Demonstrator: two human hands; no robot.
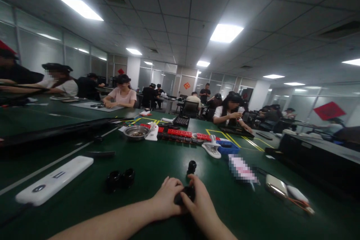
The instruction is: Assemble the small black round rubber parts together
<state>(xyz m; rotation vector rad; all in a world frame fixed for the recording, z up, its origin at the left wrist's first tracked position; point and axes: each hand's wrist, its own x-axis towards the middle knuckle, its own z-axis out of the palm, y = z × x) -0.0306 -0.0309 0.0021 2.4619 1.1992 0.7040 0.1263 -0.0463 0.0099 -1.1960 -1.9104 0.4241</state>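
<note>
Near the front edge of the green table (pixel 157 161), my left hand (pixel 168 198) is wrapped round the left side of a black round part (pixel 185 195). My right hand (pixel 200 198) grips the same part from the right, its thumb lying across it. Both hands cover much of the part, so its full shape is hidden. Just beyond my fingers stands a small black cylindrical part (pixel 192 166). To the left of my hands, two black ring-like pieces (pixel 114 180) sit side by side on the table.
A white power-bank-like device (pixel 56 180) lies at left. Farther back are a metal bowl (pixel 136 132), red trays (pixel 180 133), a white clamp (pixel 212 148) and a blue bin (pixel 229 147). Phones (pixel 276 185) with a cable lie at right. Several people sit beyond.
</note>
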